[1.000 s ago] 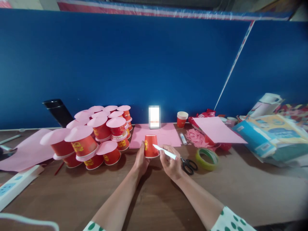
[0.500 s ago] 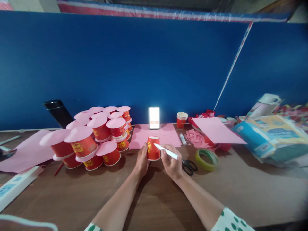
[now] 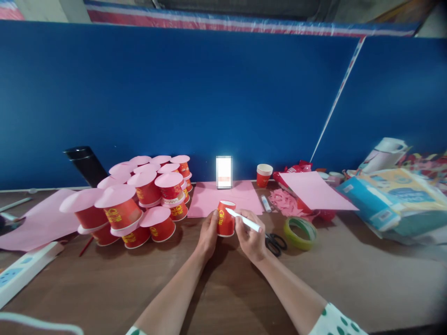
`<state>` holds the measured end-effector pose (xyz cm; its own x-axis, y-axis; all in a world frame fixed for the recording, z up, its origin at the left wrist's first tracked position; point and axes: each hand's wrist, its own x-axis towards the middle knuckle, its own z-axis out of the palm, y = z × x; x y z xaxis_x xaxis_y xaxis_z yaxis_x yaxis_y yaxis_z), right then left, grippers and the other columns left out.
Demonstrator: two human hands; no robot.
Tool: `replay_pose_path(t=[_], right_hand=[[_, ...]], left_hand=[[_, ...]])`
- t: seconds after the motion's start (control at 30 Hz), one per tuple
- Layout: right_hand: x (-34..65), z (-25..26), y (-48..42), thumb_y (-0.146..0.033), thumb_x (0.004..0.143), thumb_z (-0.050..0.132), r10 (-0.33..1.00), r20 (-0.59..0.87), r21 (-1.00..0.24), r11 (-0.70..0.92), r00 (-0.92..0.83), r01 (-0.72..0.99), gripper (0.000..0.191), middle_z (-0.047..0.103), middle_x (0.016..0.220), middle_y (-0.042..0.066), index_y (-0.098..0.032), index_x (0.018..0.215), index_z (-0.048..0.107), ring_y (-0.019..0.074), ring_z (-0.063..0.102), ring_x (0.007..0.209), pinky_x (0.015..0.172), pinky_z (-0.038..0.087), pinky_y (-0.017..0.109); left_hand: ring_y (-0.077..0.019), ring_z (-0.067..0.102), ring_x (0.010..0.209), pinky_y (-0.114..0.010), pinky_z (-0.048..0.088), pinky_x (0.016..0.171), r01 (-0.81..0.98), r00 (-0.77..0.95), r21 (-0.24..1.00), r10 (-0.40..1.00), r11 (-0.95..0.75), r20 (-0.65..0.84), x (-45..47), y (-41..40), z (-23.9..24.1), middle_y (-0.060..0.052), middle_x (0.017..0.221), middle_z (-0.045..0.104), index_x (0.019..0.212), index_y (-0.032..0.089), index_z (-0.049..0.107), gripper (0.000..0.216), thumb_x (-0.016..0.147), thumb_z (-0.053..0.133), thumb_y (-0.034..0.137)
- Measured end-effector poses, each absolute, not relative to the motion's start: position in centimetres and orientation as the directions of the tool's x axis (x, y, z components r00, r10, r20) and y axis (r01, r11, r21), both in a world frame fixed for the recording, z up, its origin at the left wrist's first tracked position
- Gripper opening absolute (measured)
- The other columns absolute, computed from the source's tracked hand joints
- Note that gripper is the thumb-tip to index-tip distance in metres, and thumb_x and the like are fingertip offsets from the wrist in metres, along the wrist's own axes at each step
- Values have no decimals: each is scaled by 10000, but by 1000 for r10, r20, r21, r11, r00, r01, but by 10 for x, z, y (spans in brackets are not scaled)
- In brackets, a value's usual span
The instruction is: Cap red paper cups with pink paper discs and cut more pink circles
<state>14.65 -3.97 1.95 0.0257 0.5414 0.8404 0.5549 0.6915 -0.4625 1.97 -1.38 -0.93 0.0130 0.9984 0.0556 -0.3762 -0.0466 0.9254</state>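
Left hand [image 3: 208, 232]: we clasp the tilted red cup [image 3: 226, 219].
Right hand [image 3: 249, 238]: closed on white pen [image 3: 243, 220], beside cup.
Risk: thin cup may dent under pen.

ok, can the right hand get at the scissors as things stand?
Probably yes. The scissors lie on the table just beside the right hand, nothing between. But that hand grips a white pen at the red paper cup the left hand holds, so its fingers aren't free.
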Motion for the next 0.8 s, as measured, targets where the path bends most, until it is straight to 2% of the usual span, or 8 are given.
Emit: replay_pose_path(t=[0.8], right_hand=[[148,17,-38,-174,859,466,535,843,-451,653,50,609,136,655,812,80,-180,904,594,186,627,752,699,511,323]], left_hand=[[-162,551,631,-268,427,650,-337,-52,939,997,-71,56,21,-13,-9,-39,691,639,865,130,655,454,736,546,552]])
